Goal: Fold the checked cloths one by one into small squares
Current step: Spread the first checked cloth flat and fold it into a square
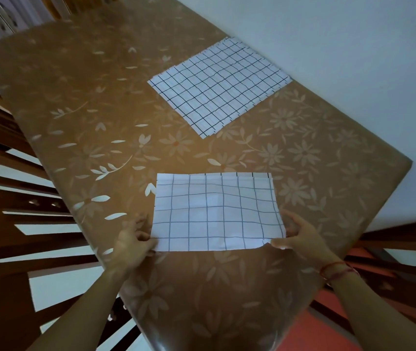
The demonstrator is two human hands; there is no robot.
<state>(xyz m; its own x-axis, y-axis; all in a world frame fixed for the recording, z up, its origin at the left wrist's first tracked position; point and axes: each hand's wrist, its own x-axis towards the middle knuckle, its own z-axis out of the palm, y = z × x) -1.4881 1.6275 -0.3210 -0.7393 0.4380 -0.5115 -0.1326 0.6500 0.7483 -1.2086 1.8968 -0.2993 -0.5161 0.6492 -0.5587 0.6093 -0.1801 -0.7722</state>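
Head view: A folded checked cloth [217, 211] lies flat on the near part of the floral table [80, 102]. The left hand [132, 243] pinches its near left corner, fingers curled on the edge. The right hand [300, 236] pinches the near right corner, which is slightly lifted. A stack of checked cloths [219, 86] lies well apart, at the far side by the wall [341, 46]. A red string [333, 268] circles the right wrist.
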